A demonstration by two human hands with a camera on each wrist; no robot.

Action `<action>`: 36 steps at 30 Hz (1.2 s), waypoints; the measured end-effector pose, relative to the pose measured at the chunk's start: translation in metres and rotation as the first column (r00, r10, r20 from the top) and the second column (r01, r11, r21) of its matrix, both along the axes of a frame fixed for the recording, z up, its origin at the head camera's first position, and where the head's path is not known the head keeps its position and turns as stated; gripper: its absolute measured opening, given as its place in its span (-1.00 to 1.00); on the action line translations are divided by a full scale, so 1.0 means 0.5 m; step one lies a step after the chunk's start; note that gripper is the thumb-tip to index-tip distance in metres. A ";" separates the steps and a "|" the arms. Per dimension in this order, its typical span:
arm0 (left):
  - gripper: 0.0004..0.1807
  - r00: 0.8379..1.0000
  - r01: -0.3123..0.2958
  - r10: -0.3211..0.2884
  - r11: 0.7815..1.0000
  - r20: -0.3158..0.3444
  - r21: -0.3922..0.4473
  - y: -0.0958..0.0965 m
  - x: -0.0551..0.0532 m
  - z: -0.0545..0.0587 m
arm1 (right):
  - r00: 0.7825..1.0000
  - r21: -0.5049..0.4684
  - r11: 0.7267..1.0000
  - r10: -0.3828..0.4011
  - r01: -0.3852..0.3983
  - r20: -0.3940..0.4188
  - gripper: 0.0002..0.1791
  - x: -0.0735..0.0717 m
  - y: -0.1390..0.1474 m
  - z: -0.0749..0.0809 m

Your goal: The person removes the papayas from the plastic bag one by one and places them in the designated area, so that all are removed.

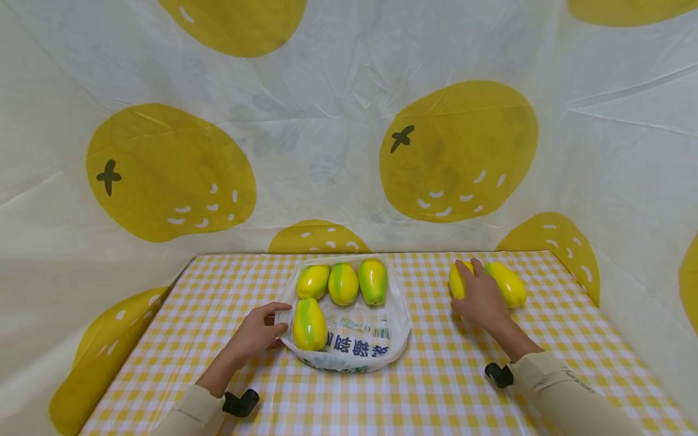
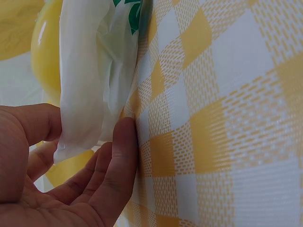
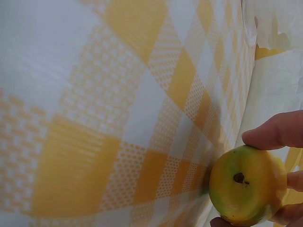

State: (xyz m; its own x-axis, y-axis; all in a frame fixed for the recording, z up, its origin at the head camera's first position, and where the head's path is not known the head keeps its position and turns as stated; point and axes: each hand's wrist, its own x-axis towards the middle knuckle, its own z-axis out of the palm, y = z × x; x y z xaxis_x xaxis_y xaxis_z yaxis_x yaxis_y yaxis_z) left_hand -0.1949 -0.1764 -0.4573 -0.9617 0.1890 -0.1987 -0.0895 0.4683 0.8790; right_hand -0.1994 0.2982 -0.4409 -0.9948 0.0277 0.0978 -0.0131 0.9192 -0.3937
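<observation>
A white plastic bag (image 1: 400,321) with its mouth rolled open lies mid-table, dark printing and a barcode on its inside. Three yellow-green papayas (image 1: 343,284) sit in a row along its back, and another papaya (image 1: 309,327) lies at its front left. My left hand (image 1: 256,333) holds the bag's left edge; the left wrist view shows the bag's wall (image 2: 85,80) between thumb and fingers. Over on the right, my right hand (image 1: 482,300) grips a papaya (image 3: 246,184), thumb and fingers around its sides. Right beside that hand lies one more papaya (image 1: 507,284).
A yellow-and-white checked cloth (image 1: 436,387) covers the table. Behind and at both sides hangs a pale curtain (image 1: 316,145) printed with large yellow fruit. A dark wrist camera (image 1: 241,402) sits at the left cuff, another camera (image 1: 498,375) at the right cuff.
</observation>
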 end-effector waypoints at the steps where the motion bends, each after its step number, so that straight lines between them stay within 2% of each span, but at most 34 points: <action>1: -0.52 1.000 0.000 0.000 1.000 0.000 -0.001 0.000 0.000 0.000 | 1.000 0.001 1.000 0.001 -0.001 0.002 -0.04 0.000 -0.001 0.000; 17: -0.53 1.000 -0.003 0.003 1.000 0.004 -0.006 -0.003 0.000 -0.002 | 1.000 -0.003 1.000 0.016 -0.016 0.026 -0.05 0.002 -0.003 0.003; 24: -0.53 1.000 -0.003 0.003 1.000 0.004 -0.010 -0.002 0.002 0.001 | 1.000 0.025 1.000 0.018 -0.018 -0.009 -0.06 0.014 -0.014 0.012; 31: -0.52 1.000 0.009 -0.009 1.000 -0.012 -0.007 -0.002 0.004 0.003 | 0.998 0.087 0.996 -0.004 0.010 -0.061 -0.12 0.043 -0.051 0.051; 36: -0.52 1.000 0.008 -0.008 1.000 -0.010 -0.013 -0.001 0.004 0.004 | 0.991 0.072 0.997 0.040 -0.031 -0.129 -0.18 0.060 -0.091 0.078</action>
